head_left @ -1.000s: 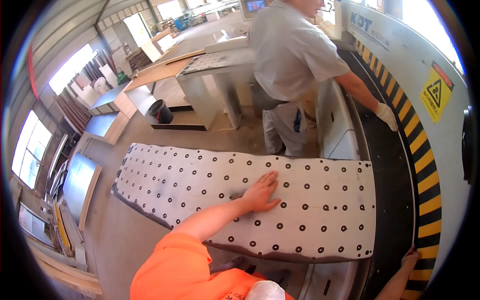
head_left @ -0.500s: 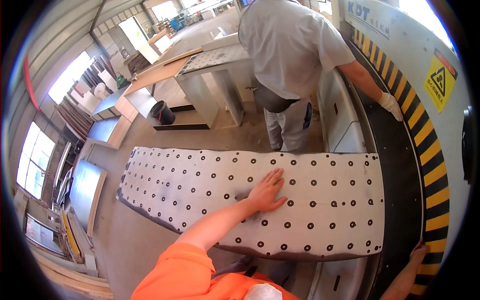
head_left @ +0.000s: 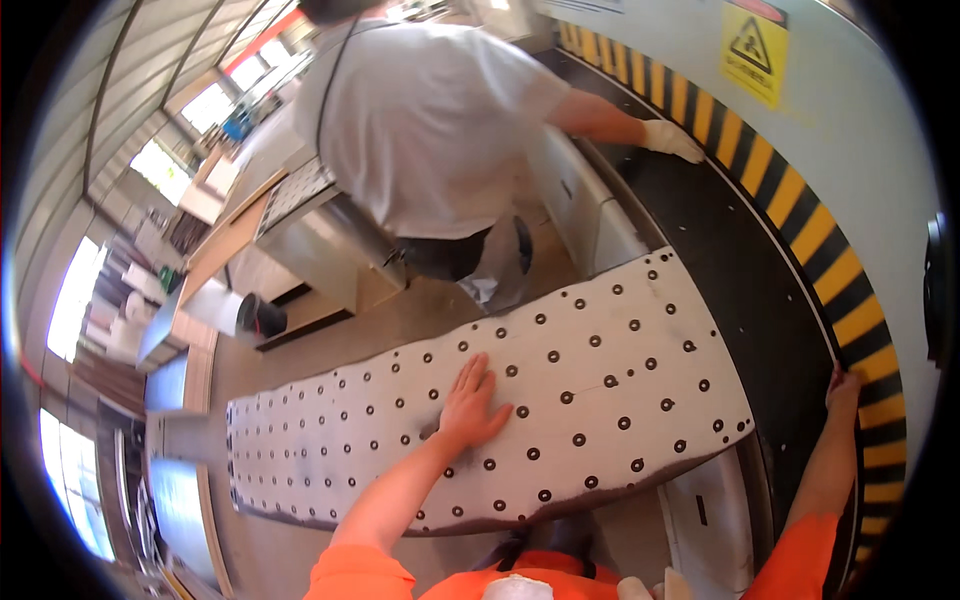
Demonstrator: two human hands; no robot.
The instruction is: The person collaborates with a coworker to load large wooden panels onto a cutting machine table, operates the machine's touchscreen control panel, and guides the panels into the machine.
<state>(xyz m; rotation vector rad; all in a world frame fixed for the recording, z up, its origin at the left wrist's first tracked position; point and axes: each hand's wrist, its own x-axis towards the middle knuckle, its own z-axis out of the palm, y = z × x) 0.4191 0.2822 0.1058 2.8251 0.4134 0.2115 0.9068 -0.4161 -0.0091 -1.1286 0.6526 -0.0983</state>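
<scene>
My left hand [head_left: 472, 408] lies flat, fingers spread, on a long white worktable [head_left: 590, 385] dotted with black rings. My right hand [head_left: 844, 388] reaches along the right side, where a black panel [head_left: 770, 370] meets a yellow-and-black striped guard [head_left: 880, 400]. Its fingers are drawn together at that edge; what they pinch, if anything, is too small to make out. Farther along the same edge, a co-worker's gloved hand [head_left: 672, 140] rests on the black panel.
A co-worker in a grey shirt [head_left: 430, 130] stands beyond the worktable. A black bucket [head_left: 262, 318] is by a wooden-topped bench [head_left: 225, 245] at the back left. Boards [head_left: 185, 510] lean at the left. A pale machine housing [head_left: 850, 130] rises on the right.
My view has turned to the right. My right hand and forearm show more fully, farther forward along the edge. My left hand stays flat on the worktable. The co-worker leans more toward the black panel.
</scene>
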